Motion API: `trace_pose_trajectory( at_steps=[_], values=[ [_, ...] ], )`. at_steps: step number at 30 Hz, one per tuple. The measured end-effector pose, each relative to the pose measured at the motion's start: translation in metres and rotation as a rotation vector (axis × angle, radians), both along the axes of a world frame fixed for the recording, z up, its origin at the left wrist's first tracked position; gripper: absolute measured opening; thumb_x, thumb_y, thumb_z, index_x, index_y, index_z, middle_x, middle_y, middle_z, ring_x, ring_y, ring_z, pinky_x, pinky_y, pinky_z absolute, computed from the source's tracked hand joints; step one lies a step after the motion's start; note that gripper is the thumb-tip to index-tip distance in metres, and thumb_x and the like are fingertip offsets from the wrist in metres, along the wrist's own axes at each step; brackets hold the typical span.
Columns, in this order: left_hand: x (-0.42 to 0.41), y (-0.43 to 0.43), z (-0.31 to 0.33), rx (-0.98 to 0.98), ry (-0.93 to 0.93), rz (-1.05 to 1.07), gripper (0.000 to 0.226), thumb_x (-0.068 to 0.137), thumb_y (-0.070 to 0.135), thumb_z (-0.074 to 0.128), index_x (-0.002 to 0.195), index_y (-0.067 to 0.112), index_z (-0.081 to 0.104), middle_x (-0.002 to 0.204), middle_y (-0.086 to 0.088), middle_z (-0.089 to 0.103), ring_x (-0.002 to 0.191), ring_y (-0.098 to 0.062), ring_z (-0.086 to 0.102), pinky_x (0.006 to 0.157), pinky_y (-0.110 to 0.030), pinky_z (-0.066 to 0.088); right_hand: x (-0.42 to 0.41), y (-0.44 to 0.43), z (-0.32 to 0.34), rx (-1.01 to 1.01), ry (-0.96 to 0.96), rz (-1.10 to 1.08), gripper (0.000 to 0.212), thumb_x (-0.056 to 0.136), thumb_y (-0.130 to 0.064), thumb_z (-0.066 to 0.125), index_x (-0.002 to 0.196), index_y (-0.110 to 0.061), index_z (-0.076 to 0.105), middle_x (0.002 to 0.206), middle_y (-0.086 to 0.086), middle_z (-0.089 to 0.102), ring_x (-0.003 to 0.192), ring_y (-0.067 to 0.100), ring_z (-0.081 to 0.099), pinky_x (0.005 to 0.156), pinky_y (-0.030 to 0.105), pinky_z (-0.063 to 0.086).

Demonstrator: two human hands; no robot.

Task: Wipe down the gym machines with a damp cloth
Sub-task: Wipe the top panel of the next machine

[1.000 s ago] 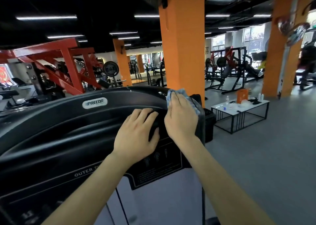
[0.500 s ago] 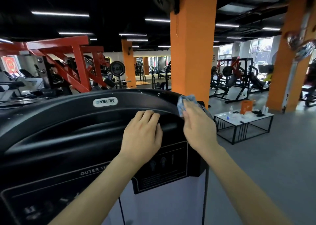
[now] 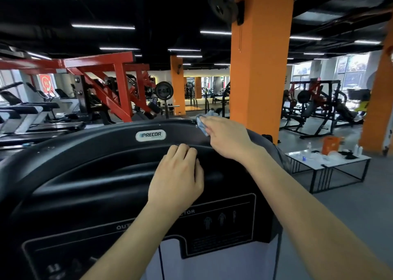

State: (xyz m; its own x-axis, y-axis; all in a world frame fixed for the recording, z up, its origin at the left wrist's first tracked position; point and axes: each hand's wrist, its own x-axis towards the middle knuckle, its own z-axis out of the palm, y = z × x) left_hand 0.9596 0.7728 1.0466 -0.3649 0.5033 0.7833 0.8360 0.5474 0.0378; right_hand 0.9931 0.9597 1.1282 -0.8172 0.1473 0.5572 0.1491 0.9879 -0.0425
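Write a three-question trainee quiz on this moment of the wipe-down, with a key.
1. Multiple choice: the blue cloth on the machine's top rim is held by A) the left hand, B) the right hand, C) neither hand.
2. True or false: the left hand rests bare on the black cover, with no cloth under it.
3. Fill in: in the head view, the blue cloth lies to the ____ of the Precor badge.

Key: 1 B; 2 true; 3 right.
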Motion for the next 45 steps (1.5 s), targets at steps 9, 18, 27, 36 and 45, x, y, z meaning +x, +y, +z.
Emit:
trace_pose_trajectory(
  at_steps=[9,18,27,36,45],
  values=[
    [0.004,-0.008,0.005,0.01,-0.043,0.029,0.036,0.102,0.035,0.039,0.101,0.013,0.067,0.103,-0.001,0.062,0.096,-0.023,0.054,0.081,-0.041,0.053,0.02,0.009,0.002,-0.048,-0.036,0.046,0.049,0.112,-0.018,0.041,0.159,-0.03,0.045,0.159,-0.008,0.049,0.137,0.021,0.051,0.09,0.035,0.045],
    [-0.031,-0.061,0.015,-0.041,-0.035,0.084,0.04,0.103,0.046,0.043,0.104,0.017,0.07,0.101,0.005,0.063,0.1,-0.019,0.057,0.081,-0.04,0.054,-0.004,-0.004,0.004,0.002,0.012,0.042,0.042,0.112,-0.023,0.04,0.152,-0.032,0.052,0.148,-0.008,0.059,0.126,0.02,0.056,0.077,0.033,0.038],
    [-0.028,-0.057,0.013,-0.011,-0.063,0.088,0.035,0.101,0.043,0.041,0.1,0.018,0.066,0.1,0.006,0.057,0.099,-0.018,0.051,0.086,-0.037,0.05,-0.072,-0.044,0.032,-0.04,-0.115,0.241,0.046,0.111,-0.024,0.043,0.152,-0.044,0.052,0.133,-0.004,0.067,0.11,0.021,0.059,0.078,0.035,0.037],
    [-0.026,-0.058,0.013,0.011,-0.047,0.125,0.038,0.101,0.047,0.043,0.1,0.019,0.068,0.099,0.007,0.06,0.097,-0.016,0.054,0.081,-0.035,0.051,-0.029,-0.001,0.016,-0.047,-0.048,0.162,0.054,0.109,-0.016,0.047,0.153,-0.046,0.051,0.148,-0.008,0.062,0.127,0.023,0.059,0.094,0.042,0.052],
    [-0.032,-0.084,0.009,0.003,0.027,0.181,0.039,0.101,0.051,0.048,0.097,0.019,0.07,0.096,0.005,0.062,0.09,-0.019,0.056,0.077,-0.039,0.051,-0.067,-0.066,0.016,0.019,0.005,0.243,0.061,0.103,-0.009,0.047,0.154,-0.044,0.05,0.143,-0.009,0.064,0.124,0.023,0.06,0.092,0.04,0.048]
  ],
)
